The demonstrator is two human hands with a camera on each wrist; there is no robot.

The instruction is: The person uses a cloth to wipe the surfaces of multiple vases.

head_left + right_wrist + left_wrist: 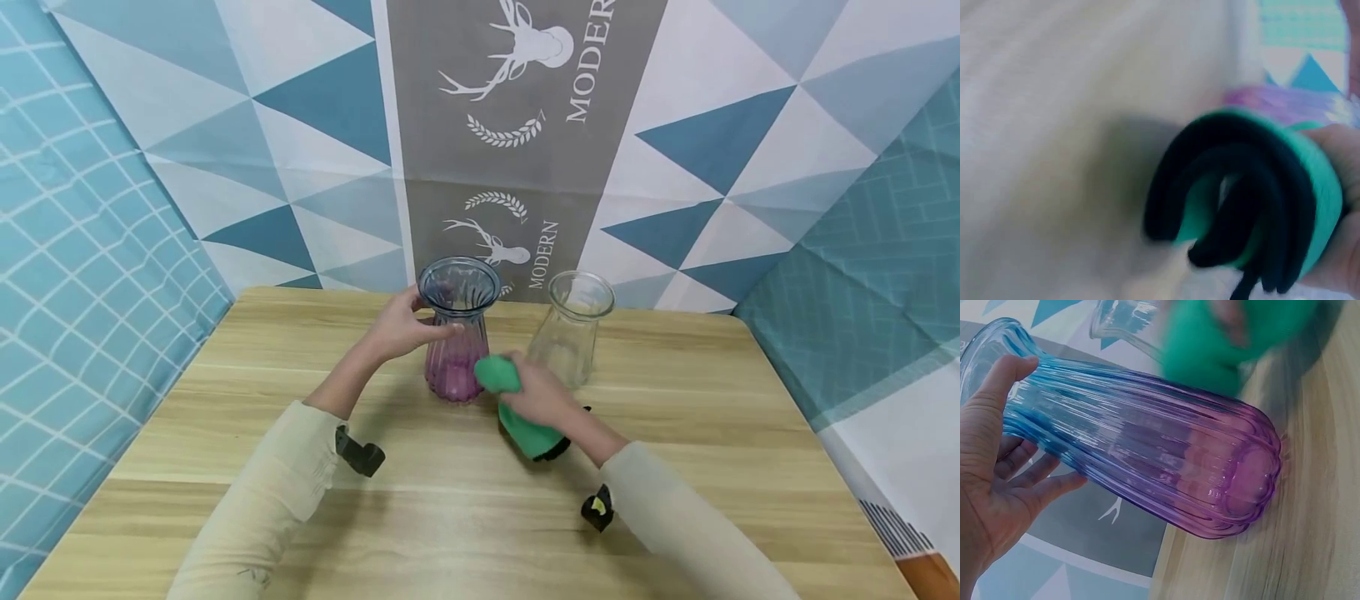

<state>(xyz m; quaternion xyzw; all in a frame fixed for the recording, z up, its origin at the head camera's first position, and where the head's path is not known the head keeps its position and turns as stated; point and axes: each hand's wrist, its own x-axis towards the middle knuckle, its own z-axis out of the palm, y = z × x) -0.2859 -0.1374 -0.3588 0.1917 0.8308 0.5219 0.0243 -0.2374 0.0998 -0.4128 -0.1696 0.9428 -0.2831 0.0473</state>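
Your left hand (401, 327) grips the blue-to-purple glass vase (460, 354) below its rim, near the bench's (457, 517) far edge; your right hand (542, 392) clutches a green, black-edged cloth (527, 433) beside it. Clear glass vase (566, 337) just right; broad wood nearside.

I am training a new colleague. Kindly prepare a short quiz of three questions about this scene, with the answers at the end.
1. Open question: What does the right hand hold?
2. True or false: In the head view, the clear glass vase stands to the right of the blue-and-purple ribbed glass vase.
3. Multiple choice: Which part of the vase held by the left hand is purple?
A) the rim
B) the neck
C) the lower part

Key:
1. A green cloth with black edging.
2. True.
3. C.
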